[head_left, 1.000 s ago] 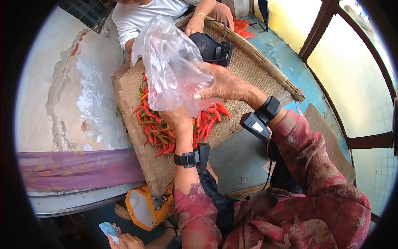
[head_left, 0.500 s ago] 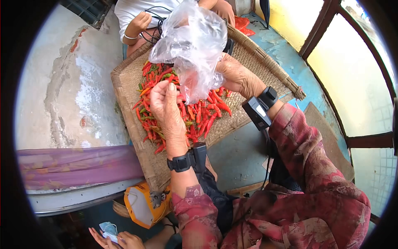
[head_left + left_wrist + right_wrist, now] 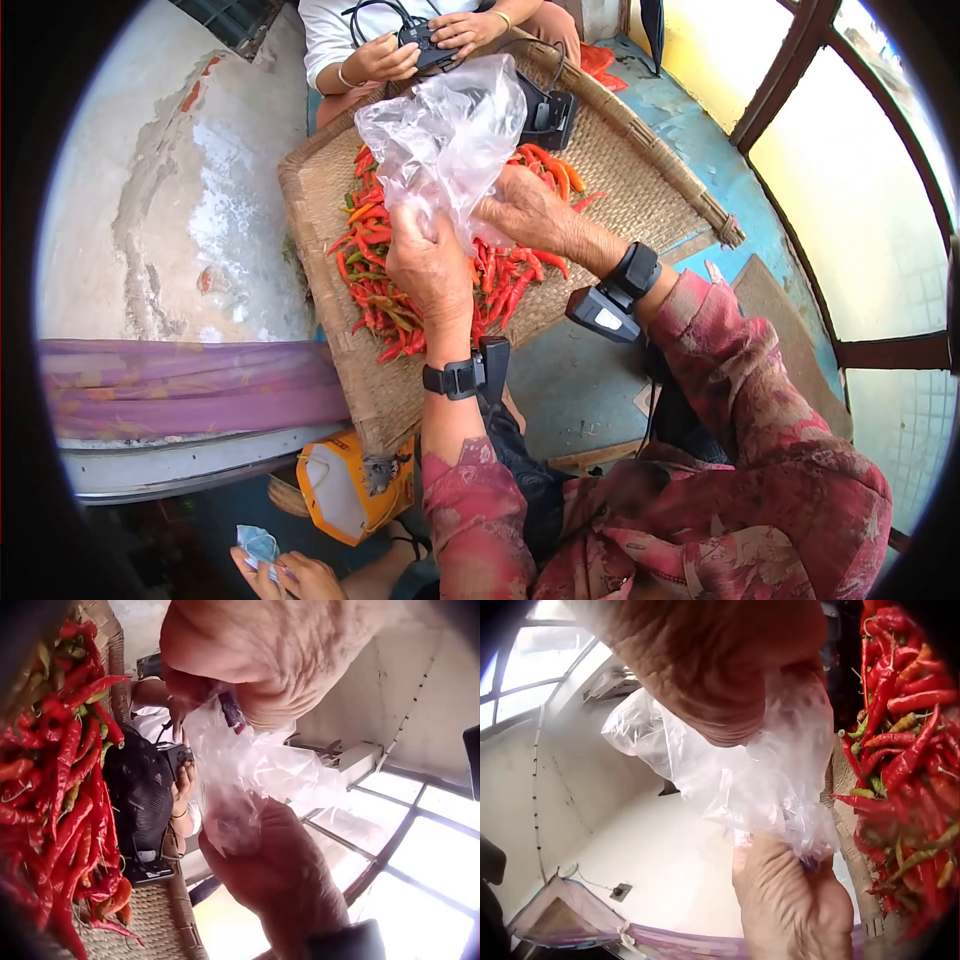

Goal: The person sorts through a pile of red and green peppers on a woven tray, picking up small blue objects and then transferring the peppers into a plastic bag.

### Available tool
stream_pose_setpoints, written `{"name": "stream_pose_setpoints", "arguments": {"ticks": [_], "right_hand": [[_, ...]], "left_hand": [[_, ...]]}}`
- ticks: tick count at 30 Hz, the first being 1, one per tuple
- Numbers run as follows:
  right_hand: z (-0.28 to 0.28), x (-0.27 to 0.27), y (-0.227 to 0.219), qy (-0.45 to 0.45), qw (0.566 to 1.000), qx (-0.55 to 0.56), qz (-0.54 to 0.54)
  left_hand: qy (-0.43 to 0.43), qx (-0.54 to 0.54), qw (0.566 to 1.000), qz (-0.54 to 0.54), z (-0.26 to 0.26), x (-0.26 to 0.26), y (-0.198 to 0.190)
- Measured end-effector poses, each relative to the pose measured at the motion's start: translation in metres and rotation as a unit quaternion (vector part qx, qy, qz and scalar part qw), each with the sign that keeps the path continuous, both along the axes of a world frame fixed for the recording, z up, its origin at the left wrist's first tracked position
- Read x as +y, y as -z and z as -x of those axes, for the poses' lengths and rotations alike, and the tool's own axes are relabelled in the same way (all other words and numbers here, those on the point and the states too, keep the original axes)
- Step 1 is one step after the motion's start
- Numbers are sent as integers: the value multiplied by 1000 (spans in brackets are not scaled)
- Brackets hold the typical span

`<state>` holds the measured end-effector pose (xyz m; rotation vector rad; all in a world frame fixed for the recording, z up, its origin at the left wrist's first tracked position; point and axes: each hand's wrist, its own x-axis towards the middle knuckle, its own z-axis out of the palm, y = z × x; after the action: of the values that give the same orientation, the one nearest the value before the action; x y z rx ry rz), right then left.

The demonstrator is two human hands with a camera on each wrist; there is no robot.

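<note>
A clear plastic bag [image 3: 450, 120] is held up over a heap of red, orange and green chili peppers [image 3: 385, 290]. My left hand [image 3: 432, 268] pinches the bag's near side with thumb and fingers. On its right side my right hand [image 3: 535, 215] grips the bag, its fingertips partly hidden by the plastic. In the left wrist view a small dark, red-tipped thing [image 3: 232, 712] shows at my left fingers, against the bag. The peppers lie on a woven bamboo tray [image 3: 640, 140].
Across the tray, another person's hands [image 3: 455, 35] hold a black device with cables. A black object [image 3: 548, 115] sits on the tray's far part. At the lower left are a yellow bag [image 3: 355, 485] and someone's hands with a blue mask [image 3: 258, 543]. A wall [image 3: 170, 230] stands left.
My left hand let go of the bag, then came back up to pinch it. The bag is lower and nearer. Across the tray, the other person's hands have come together on the black device.
</note>
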<state>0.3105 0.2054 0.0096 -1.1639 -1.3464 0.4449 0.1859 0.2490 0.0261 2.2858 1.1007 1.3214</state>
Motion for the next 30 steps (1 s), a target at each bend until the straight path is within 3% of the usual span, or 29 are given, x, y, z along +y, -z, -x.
{"name": "stream_pose_setpoints", "arguments": {"ticks": [1,2,5,6,7,9,10,13,14,15,17,18,20,21,22,23,24,25,27,28,30], "right_hand": [[7,-2,-3,-21,1000,-4,1],[8,-11,-5,-20,988,-73,137],[17,-12,0,-20,998,3,68],[11,-13,-1,-61,988,12,139],[7,-13,-1,-61,988,13,139],[0,-9,1,-41,992,-47,114],[-2,0,9,8,992,-124,4],[-9,-2,10,-21,996,-88,-16],[-10,3,20,-17,992,-116,-46],[-9,2,19,-17,992,-115,-46],[-7,-1,16,40,980,-163,-107],[-8,-2,10,40,980,-163,-107],[-15,-8,-4,-18,998,-53,-22],[-16,-11,-5,-16,998,-52,-22],[-15,-15,-5,-49,998,-37,-15],[-15,-17,-5,-82,996,-22,-9],[-15,-19,-5,-65,992,-107,-30],[-16,-21,-6,-65,992,-107,-31],[-18,-25,-10,-137,967,-41,212],[-19,-27,-19,-139,960,-86,227],[-14,-23,-11,-94,976,-58,189]], "left_hand": [[-25,63,993,-93,0,2,2],[-10,115,986,-116,0,1,6],[15,167,976,-136,-1,1,4],[47,159,981,-98,-1,-1,3],[48,160,981,-99,-2,-1,7],[163,62,985,16,-4,-4,12],[197,45,975,91,-3,-8,11],[213,24,964,156,6,-7,9],[193,-45,970,143,4,-4,15],[192,-45,970,143,3,-4,18],[178,-149,943,237,3,-4,22],[182,-206,920,279,2,-11,16],[165,-196,923,286,4,-7,14],[147,-186,926,294,5,-5,12],[219,-208,870,390,9,-4,7],[219,-208,870,391,11,-4,8],[270,-232,810,466,13,-6,7],[318,-254,740,536,14,-7,5],[333,-278,745,507,9,-13,8],[324,-288,734,522,8,-13,13],[305,-307,715,550,10,-4,25]]}}
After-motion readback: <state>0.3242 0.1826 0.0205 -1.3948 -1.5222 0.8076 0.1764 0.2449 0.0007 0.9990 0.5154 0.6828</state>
